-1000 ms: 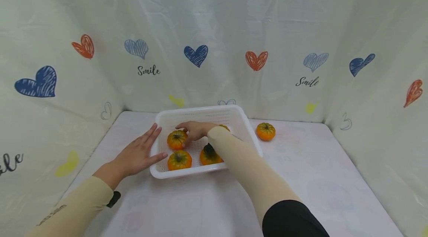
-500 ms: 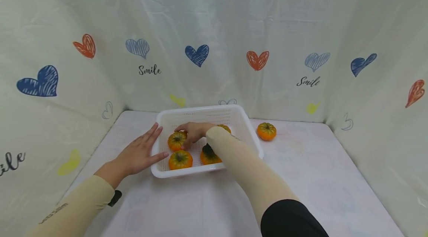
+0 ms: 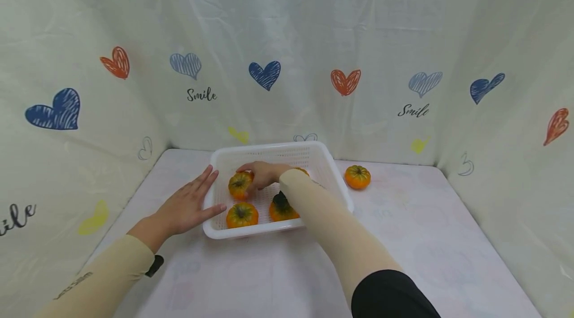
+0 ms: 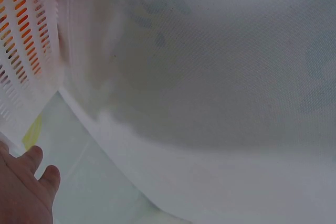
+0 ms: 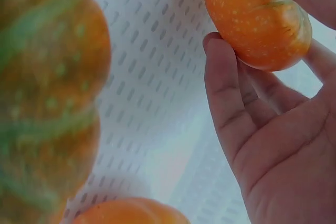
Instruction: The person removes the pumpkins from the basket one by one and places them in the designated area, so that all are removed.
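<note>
The right hand (image 3: 265,174) reaches into the white basket (image 3: 274,228) and grips a small orange pumpkin (image 3: 238,186) at its left side. In the right wrist view, fingers and thumb of the hand (image 5: 283,140) curl round that pumpkin (image 5: 257,19) above the slotted floor. The left hand (image 3: 183,208) lies with straight, spread fingers against the basket's left rim; the left wrist view shows part of this hand (image 4: 26,192) beside the slotted wall (image 4: 26,40). Other pumpkins sit in the basket: one at front left (image 3: 242,215), one at front centre (image 3: 281,208), and one partly behind the right forearm.
Another pumpkin (image 3: 357,177) stands on the white table (image 3: 403,228), just right of the basket. A pale curtain (image 3: 305,24) printed with hearts surrounds the table at the back and sides.
The right hand has shifted slightly up in the view, and the pumpkin in its grip has moved a little up and right inside the basket. The left hand stays at the rim.
</note>
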Demonstrator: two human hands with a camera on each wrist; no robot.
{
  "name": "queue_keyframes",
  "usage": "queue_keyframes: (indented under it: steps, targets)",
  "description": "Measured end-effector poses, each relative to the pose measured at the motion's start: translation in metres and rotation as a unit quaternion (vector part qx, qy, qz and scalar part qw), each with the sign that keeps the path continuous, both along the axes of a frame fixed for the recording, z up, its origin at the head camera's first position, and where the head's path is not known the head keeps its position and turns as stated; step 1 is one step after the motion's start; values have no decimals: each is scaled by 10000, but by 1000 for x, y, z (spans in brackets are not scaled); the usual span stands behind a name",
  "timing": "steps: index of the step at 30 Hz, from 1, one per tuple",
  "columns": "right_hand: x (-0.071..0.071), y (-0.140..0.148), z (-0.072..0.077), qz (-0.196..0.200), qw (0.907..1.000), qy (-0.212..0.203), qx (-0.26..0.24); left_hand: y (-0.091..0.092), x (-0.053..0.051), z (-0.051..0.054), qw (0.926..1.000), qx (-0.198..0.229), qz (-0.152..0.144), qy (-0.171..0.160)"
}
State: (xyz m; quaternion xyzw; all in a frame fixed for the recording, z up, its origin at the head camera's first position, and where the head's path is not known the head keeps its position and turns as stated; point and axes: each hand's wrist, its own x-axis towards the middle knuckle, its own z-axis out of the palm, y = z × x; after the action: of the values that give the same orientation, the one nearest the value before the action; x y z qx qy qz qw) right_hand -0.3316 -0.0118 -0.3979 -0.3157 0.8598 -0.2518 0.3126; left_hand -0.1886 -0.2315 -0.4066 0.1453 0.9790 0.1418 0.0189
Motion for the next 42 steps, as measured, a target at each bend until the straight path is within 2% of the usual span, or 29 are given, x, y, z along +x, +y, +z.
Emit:
queue_keyframes:
  steps: [5, 9, 18, 24, 34, 38, 42]
  targets:
    - [-3, 7, 5, -123, 9996, 266, 25, 0, 1, 2, 10000, -17, -29, 0]
    - [-6, 15, 10, -279, 9992, 215, -182, 0, 1, 3, 10000, 0, -27, -31]
    - [-6, 44, 40, -410, 9974, 309, -505, -1, 0, 1, 10000, -51, 24, -16]
    - [-7, 71, 51, -325, 9970, 481, -507, -1, 0, 0, 10000, -50, 34, -5]
    - [2, 106, 68, -319, 9937, 833, -679, -2, -2, -3, 10000, -58, 12, 53]
    - [5, 118, 73, -300, 9920, 726, -988, -2, -1, -2, 10000, -58, 6, 55]
    - [8, 129, 77, -447, 9899, 631, -1192, -1, 0, -2, 10000, -71, 16, 47]
